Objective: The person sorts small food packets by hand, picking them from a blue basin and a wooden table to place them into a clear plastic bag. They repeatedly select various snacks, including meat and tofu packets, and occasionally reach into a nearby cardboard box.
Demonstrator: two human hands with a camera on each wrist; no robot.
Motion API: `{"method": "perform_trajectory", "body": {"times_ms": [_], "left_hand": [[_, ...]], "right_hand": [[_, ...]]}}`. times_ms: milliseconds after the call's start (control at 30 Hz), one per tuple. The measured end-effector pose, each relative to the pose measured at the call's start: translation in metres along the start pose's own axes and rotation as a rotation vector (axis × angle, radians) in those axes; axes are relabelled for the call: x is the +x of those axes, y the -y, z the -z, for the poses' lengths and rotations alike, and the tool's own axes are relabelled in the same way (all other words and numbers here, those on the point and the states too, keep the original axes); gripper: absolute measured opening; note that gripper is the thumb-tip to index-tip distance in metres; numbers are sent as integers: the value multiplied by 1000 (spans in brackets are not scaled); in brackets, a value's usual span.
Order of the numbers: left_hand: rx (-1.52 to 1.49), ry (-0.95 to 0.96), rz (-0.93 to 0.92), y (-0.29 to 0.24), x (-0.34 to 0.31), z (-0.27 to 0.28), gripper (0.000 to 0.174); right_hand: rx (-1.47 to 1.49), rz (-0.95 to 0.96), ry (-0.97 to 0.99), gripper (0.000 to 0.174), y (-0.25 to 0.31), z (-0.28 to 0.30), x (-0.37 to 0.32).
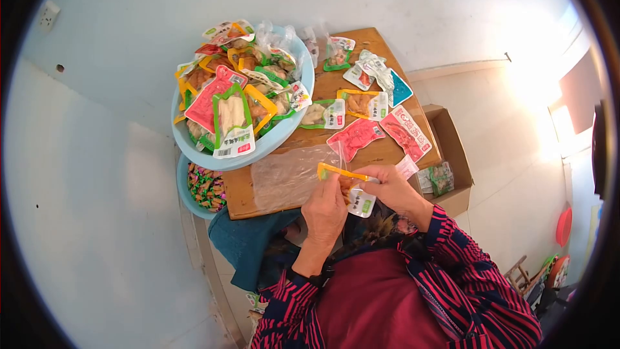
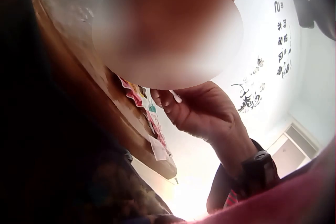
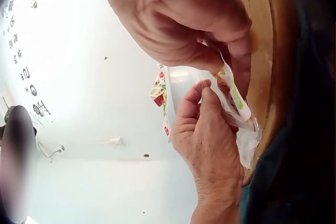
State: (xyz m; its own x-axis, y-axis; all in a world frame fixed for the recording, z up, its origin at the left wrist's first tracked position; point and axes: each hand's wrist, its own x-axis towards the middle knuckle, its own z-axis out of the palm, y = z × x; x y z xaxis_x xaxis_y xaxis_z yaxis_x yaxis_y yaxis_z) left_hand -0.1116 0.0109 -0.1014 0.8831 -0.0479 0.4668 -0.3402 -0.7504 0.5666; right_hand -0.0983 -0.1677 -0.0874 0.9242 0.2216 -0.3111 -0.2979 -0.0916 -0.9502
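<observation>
In front of the body, my right hand (image 1: 395,191) grips a yellow-edged snack pouch (image 1: 363,205) with a white label and brown food showing through. My left hand (image 1: 325,212) is close against the pouch's other side. Seen from the right wrist, the left thumb and fingertip (image 3: 208,91) pinch the thin edge of a clear plastic bag (image 3: 231,113), and the white pouch (image 3: 239,95) lies right beside that film. The bag (image 1: 284,178) spreads over the table's near left part. A blurred patch covers much of the left wrist view.
A blue basin (image 1: 307,84) heaped with snack pouches stands on the wooden table (image 1: 381,42). Below it is another basin (image 1: 183,190) of small wrapped pieces. Red pouches (image 1: 355,137) and several others lie on the right. A cardboard box (image 1: 452,139) stands beyond the table's right edge.
</observation>
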Motion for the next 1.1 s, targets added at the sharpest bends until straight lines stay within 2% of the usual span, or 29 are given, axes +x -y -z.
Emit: {"method": "perform_trajectory", "body": {"times_ms": [67, 100, 133, 200, 300, 433, 500, 533, 600, 633, 700, 733, 800, 833, 867, 933, 1000, 1100], "left_hand": [[-15, 40, 5, -1, 0, 0, 23], [-28, 40, -9, 0, -1, -2, 24], [-43, 40, -23, 1, -2, -2, 25], [-56, 58, -16, 1, -3, -1, 23], [-80, 74, -12, 2, -2, 1, 21], [-99, 55, -51, 7, -1, 2, 22], [-102, 78, -29, 8, -1, 3, 22], [-107, 104, -8, 8, 0, 4, 22], [-126, 72, -12, 10, 0, 3, 21], [-148, 38, -19, 10, 1, 1, 21], [-136, 42, 1, 13, 0, 1, 20], [-118, 48, 20, 15, -1, 2, 20], [-132, 53, 52, 18, -2, 5, 19], [-125, 29, 74, 20, -2, 6, 19], [-118, 6, 98, 23, -3, 8, 18], [-109, -20, 100, 28, -5, 9, 18], [-137, -68, 84, 31, -7, 10, 20], [-121, -10, 100, 28, -8, 12, 19]], "right_hand": [[141, -20, 88, 32, -12, -6, 9], [137, -115, 137, 36, -2, -8, 8], [137, -114, 139, 36, -2, -11, 12], [275, -138, 277, 38, -7, -16, 20], [315, -115, 331, 37, -32, -25, 38], [247, -20, 369, 34, -27, -38, 51], [296, 116, 269, 29, -28, -48, 57], [294, 116, 271, 29, -34, -50, 62], [368, -133, 90, 24, -46, -56, 71], [364, -133, 88, 24, -53, -62, 72], [441, -45, -73, 18, -57, -76, 68], [435, -42, -79, 18, -57, -77, 66], [244, -27, 21, 13, -53, -78, 61], [-51, 62, 66, 11, -47, -68, 62], [-58, 62, 65, 11, -40, -57, 61], [30, -86, 17, 12, -6, -37, 57], [-203, 34, -232, 11, 3, -15, 69], [-752, 360, -522, 30, -3, 36, 98]]}}
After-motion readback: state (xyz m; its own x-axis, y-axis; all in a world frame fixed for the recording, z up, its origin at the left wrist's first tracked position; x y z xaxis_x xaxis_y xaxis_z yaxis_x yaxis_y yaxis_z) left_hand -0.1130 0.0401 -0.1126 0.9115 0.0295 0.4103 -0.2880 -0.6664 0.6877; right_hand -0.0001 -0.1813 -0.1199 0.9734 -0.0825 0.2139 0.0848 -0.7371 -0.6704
